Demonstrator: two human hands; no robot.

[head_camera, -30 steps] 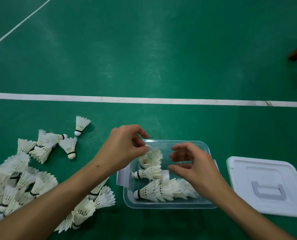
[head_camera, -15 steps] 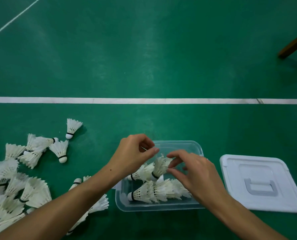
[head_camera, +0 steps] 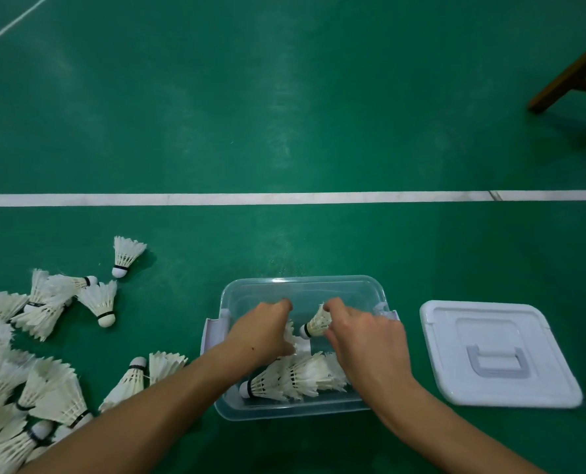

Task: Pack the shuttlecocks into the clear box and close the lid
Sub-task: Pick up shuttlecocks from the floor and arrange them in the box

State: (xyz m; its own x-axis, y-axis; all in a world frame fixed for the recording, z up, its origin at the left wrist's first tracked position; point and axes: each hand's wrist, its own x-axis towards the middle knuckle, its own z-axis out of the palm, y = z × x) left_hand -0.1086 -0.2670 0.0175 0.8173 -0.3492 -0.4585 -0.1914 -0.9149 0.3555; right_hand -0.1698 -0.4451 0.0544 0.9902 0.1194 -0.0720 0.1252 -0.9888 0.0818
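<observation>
Currently both hands are inside the clear box (head_camera: 380, 292), which sits open on the green floor (head_camera: 284, 114).

Left hand (head_camera: 262, 331): fingers curled downward into the middle of the box, over white feathers that show just beside its thumb. It appears to grip a shuttlecock there, but the hand hides the contact, so the hold cannot be confirmed.

Right hand (head_camera: 365, 336): fingers bent, pinching the feather end of one shuttlecock (head_camera: 315, 325). This shuttlecock lies tilted, its cork end with a dark band pointing left toward the left hand.

Box contents: a nested row (head_camera: 295, 379) of shuttlecocks lies on its side along the near wall, cork end to the left, feather ends running under the right wrist. The far part of the box shows bare bottom.

Lid (head_camera: 496, 354): white, lying flat on the floor to the right of the box, apart from it, with its recessed handle facing up.

Loose stock: a pile (head_camera: 21, 388) of shuttlecocks covers the floor to the left, partly under the left forearm. One single shuttlecock (head_camera: 125, 253) stands apart at the far edge of the pile, cork end down toward the camera.

Surroundings: a white line (head_camera: 216, 199) crosses the floor beyond the box. Brown wooden legs (head_camera: 571, 73) enter at the upper right corner.
</observation>
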